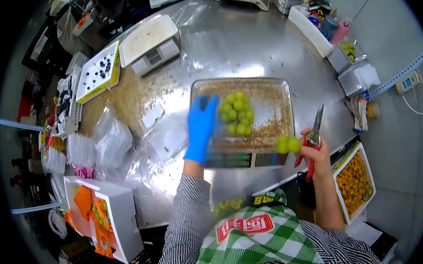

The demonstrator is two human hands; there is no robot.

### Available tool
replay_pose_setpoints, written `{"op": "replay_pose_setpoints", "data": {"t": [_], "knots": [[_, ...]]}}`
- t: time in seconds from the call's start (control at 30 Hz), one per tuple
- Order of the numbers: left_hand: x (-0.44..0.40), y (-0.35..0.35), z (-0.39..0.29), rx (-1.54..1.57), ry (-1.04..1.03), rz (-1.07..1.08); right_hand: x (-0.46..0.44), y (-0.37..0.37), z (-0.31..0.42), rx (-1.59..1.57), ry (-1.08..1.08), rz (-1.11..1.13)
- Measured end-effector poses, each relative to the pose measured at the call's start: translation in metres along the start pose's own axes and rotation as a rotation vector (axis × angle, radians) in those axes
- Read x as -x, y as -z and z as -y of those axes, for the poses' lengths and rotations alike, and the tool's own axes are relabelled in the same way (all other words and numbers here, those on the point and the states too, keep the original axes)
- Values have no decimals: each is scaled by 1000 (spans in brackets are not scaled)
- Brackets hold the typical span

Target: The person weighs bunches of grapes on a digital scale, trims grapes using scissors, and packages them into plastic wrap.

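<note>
My left hand (202, 125), in a blue glove, is over the left side of a metal scale tray (286, 93). Its fingers look apart, though slightly blurred, and nothing shows between them. Just right of them, a bunch of green grapes (237, 113) lies on the tray; whether the fingertips touch it I cannot tell. Bare and closed, my right hand (318, 154) is beyond the tray's lower right corner. It grips red-handled pruning shears (314, 134), blades pointing up. A few green grapes (288, 144) are at its fingertips, seemingly held too.
Left of the tray are plastic bags (112, 140), a second scale (149, 41) and a box of dark berries (99, 73). A white foam box (122, 219) stands lower left. At right is a crate of small orange-yellow fruit (354, 184); tubs (356, 77) line the wall.
</note>
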State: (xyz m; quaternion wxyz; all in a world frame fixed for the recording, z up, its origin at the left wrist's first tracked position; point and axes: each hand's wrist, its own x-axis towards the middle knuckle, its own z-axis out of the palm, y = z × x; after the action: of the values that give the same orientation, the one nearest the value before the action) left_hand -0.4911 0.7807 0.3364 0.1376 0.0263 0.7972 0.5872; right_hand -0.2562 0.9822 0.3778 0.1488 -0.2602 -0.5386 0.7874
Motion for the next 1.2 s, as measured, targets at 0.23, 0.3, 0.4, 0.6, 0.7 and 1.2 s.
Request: {"op": "replay_pose_setpoints", "data": {"t": [0.23, 0.3, 0.4, 0.6, 0.7, 1.2], "knots": [[41, 103, -2, 341, -53, -165, 44, 5, -8, -78, 15, -57], [54, 125, 4, 374, -40, -218, 54, 4, -14, -95, 10, -58], [69, 152, 20, 395, -1, -246, 66, -1, -21, -103, -3, -60], [99, 163, 45, 410, 22, -229, 80, -18, -33, -95, -47, -46], [112, 157, 61, 438, 61, -170, 86, -27, -43, -89, -92, -23], [188, 67, 76, 655, 201, 650, 86, -95, -99, -214, -527, 145]]}}
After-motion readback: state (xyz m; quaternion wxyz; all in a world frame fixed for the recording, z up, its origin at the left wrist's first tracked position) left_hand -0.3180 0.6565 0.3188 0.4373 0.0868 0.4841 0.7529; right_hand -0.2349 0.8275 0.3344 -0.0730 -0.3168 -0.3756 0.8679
